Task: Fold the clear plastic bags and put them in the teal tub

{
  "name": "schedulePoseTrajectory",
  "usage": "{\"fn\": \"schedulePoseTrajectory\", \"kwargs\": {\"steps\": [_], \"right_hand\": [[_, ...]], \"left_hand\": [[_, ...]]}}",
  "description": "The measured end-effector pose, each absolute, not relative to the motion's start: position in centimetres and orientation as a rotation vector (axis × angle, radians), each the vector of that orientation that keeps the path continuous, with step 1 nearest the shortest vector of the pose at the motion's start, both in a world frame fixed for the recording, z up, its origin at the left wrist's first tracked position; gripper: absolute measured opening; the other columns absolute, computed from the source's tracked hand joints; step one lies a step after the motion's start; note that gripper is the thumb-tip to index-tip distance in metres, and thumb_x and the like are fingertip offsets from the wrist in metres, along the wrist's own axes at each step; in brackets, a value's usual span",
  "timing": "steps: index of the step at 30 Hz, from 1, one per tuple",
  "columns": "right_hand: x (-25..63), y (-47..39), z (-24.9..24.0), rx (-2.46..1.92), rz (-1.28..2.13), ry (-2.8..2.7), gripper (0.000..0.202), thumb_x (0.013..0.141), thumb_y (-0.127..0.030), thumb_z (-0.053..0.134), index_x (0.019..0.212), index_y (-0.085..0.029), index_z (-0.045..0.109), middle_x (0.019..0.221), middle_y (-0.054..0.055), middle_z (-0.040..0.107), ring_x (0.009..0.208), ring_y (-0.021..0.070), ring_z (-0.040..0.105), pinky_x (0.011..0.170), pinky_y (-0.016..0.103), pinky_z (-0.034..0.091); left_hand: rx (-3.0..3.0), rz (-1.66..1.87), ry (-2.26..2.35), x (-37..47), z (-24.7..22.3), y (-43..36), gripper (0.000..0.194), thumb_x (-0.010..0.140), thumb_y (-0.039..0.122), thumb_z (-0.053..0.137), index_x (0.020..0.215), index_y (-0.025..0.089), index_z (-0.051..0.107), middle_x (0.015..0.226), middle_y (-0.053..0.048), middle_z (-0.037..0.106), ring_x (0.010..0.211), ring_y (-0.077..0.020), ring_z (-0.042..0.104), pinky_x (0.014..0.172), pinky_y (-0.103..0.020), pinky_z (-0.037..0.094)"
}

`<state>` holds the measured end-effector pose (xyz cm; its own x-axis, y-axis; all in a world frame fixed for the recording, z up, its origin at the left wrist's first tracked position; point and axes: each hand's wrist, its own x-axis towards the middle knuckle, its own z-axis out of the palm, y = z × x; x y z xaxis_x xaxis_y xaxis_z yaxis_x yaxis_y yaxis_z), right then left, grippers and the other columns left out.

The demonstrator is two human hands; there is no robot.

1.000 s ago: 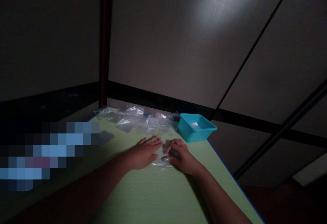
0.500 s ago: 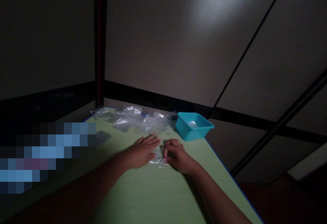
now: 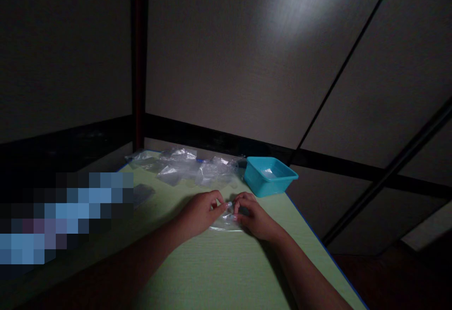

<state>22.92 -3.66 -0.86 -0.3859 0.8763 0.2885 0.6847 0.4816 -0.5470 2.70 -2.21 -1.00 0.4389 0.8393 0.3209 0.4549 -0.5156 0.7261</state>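
Observation:
A clear plastic bag lies on the pale green table between my hands. My left hand is closed, thumb and fingers pinching the bag's upper part. Close beside it, my right hand is also closed on the bag, its thumb and curled fingers at the bag's right side. The fingertips of the two hands nearly meet. My fingers hide part of the bag, and I cannot make out whether anything is inside it.
Several clear plastic bags lie spread along the table's far edge. A turquoise plastic basin stands at the far right corner, with something pale inside. Another flat, dull bag-like sheet lies at left. A panelled wall rises behind the table.
My left hand, flat with fingers stretched out before, has curled into a pinch on the bag and come nearer my right hand. The right hand stays closed at about the same spot.

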Motion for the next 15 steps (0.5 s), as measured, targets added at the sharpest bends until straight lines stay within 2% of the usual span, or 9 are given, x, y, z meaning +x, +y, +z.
{"fn": "schedulePoseTrajectory", "kwargs": {"steps": [5,8,15], "right_hand": [[23.00,-3.62,-0.86,-1.248,0.455,-2.175,0.008,0.071,-0.026,0.064,0.074,-0.020,0.059,0.094,0.004,0.052,0.096,0.0200,0.045,0.086,0.034,0.031],[22.91,-3.67,-0.81,-1.235,0.434,-2.184,0.008,0.072,-0.027,0.063,0.074,-0.020,0.059,0.093,0.004,0.053,0.095,0.0197,0.046,0.085,0.033,0.032],[23.34,-3.55,-0.66,-1.246,0.287,-2.173,0.014,0.082,-0.030,0.050,0.084,-0.019,0.058,0.087,0.004,0.055,0.088,0.0182,0.047,0.081,0.033,0.034]], "left_hand": [[1.787,0.807,0.948,3.72,-1.66,-2.71,0.022,0.076,0.032,0.049,0.094,0.018,0.049,0.056,0.008,0.045,0.043,-0.0072,0.041,0.039,-0.017,0.027],[1.641,0.730,0.954,3.81,-1.69,-2.73,0.030,0.075,0.030,0.049,0.102,0.019,0.044,0.057,0.008,0.046,0.036,-0.0052,0.037,0.033,-0.015,0.025],[1.559,0.702,0.927,3.26,-1.20,-2.58,0.032,0.070,0.026,0.051,0.101,0.018,0.046,0.061,0.007,0.053,0.032,-0.0036,0.036,0.031,-0.015,0.025]]}}
